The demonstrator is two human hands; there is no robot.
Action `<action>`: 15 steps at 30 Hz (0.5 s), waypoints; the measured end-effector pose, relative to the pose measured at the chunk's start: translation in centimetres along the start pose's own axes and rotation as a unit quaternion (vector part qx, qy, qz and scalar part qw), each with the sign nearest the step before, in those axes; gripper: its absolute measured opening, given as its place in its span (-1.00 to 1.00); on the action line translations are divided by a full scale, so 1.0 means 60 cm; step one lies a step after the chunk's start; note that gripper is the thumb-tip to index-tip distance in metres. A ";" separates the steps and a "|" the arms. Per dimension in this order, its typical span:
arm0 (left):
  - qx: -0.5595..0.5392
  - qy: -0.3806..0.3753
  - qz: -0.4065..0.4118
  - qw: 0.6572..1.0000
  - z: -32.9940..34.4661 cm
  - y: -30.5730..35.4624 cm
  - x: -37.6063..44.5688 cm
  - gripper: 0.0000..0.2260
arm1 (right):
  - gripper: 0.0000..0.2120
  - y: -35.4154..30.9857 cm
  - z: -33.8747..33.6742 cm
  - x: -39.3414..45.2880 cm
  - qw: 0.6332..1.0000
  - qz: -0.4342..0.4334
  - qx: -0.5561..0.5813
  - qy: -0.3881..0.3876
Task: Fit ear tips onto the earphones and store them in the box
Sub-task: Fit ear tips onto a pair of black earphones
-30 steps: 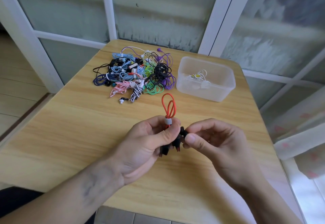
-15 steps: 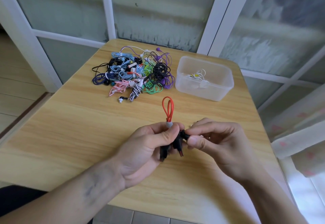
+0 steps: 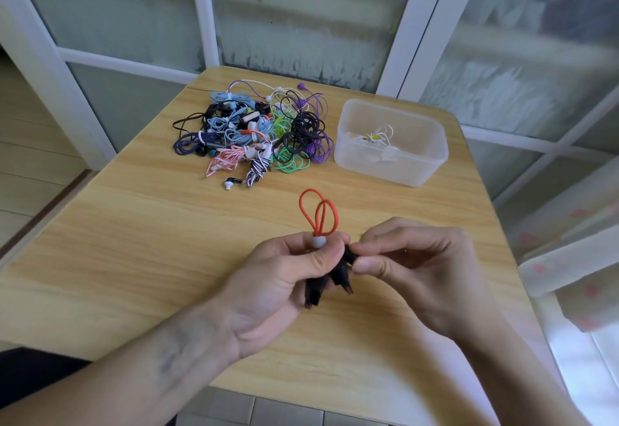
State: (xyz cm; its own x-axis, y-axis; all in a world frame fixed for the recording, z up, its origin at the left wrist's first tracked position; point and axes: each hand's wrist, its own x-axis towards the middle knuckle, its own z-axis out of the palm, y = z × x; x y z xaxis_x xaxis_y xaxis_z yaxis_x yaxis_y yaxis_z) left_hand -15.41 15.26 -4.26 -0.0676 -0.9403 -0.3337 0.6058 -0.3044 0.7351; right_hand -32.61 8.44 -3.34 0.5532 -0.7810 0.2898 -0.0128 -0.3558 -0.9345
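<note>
My left hand (image 3: 278, 278) grips a bundled pair of red-corded earphones (image 3: 316, 213); the cord loops stick up above a grey tie and the black earbud bodies (image 3: 330, 283) hang below my fingers. My right hand (image 3: 412, 268) pinches the black tip end of one earbud (image 3: 350, 256) between thumb and forefinger, right against the left thumb. A translucent plastic box (image 3: 392, 161) stands at the back right of the table and holds one white earphone set (image 3: 378, 139).
A tangled pile of earphones in many colours (image 3: 254, 134) lies at the back centre of the wooden table (image 3: 134, 241). One black earbud with a white tip (image 3: 231, 184) lies loose in front of it. Glass doors with white frames stand behind.
Both hands have stayed together over the table's middle with only small finger movement at the earbud. The red cord loops have spread a little.
</note>
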 end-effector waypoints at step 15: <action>0.017 0.078 0.085 0.993 0.003 0.003 0.013 -0.57 | -0.81 0.009 0.055 -0.019 0.992 0.064 -0.021 0.104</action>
State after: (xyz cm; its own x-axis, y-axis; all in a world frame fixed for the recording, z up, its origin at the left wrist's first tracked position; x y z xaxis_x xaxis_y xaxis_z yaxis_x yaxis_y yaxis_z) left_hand -15.51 14.47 -4.30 0.1591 -0.9440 -0.2890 0.5712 -0.1508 0.8069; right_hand -30.48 10.82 -4.83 0.3607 -0.9089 0.2092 -0.1091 -0.2639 -0.9584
